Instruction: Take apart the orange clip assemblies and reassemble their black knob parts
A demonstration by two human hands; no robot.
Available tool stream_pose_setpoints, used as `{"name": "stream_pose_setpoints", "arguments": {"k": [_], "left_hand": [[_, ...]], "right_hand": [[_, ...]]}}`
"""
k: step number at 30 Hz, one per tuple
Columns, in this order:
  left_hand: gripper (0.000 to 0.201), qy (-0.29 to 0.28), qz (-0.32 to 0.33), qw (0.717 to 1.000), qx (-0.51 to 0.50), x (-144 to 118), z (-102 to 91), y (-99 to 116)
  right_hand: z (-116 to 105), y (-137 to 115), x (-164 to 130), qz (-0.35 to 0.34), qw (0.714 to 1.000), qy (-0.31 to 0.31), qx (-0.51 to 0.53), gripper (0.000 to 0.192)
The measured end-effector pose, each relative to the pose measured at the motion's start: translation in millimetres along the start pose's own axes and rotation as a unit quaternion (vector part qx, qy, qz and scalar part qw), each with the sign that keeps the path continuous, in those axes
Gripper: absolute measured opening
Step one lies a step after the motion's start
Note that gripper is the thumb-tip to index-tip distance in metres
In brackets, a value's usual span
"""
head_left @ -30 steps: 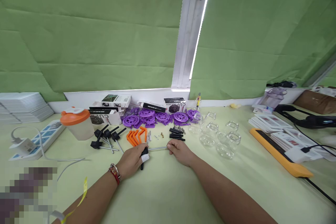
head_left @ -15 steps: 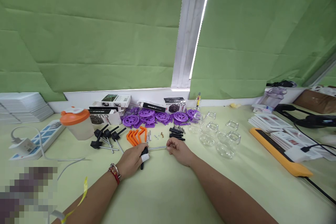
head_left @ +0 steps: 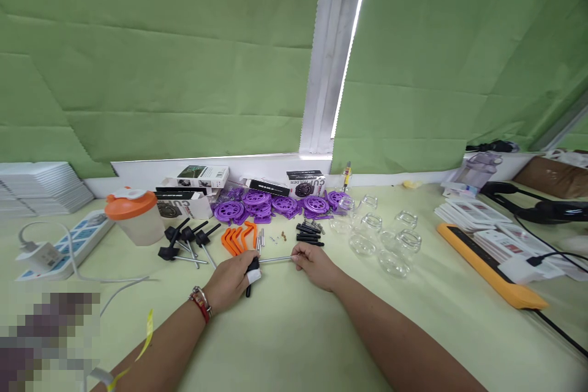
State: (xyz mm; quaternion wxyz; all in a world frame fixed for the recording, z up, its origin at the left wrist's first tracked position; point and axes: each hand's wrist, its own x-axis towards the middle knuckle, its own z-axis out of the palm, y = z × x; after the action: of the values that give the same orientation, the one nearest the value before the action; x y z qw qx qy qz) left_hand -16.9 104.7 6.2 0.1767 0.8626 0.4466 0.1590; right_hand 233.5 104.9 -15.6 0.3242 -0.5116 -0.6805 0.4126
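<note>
My left hand is closed around the black head of a part with a metal rod; a black stub of it sticks out below my fingers. Pinched at the rod's far end are the fingertips of my right hand. The rod lies level between both hands, just above the table. Beyond them are orange bent handles, small metal pins, tiny brass and silver pieces, and black tubes with springs. Several similar black-headed rods lie to the left.
Purple wheel-like discs and cup holder boxes line the back. Clear glass jars stand to the right, near an orange power strip. On the left are an orange-lidded cup, a white power strip and a cable.
</note>
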Motion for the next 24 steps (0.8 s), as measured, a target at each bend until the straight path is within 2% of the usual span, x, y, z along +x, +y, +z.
{"name": "stream_pose_setpoints", "arguments": {"k": [24], "left_hand": [[0.030, 0.006, 0.007, 1.000, 0.001, -0.1, 2.2, -2.0]], "right_hand": [[0.0, 1.9, 1.2, -0.003, 1.000, -0.002, 0.003, 0.014]]}}
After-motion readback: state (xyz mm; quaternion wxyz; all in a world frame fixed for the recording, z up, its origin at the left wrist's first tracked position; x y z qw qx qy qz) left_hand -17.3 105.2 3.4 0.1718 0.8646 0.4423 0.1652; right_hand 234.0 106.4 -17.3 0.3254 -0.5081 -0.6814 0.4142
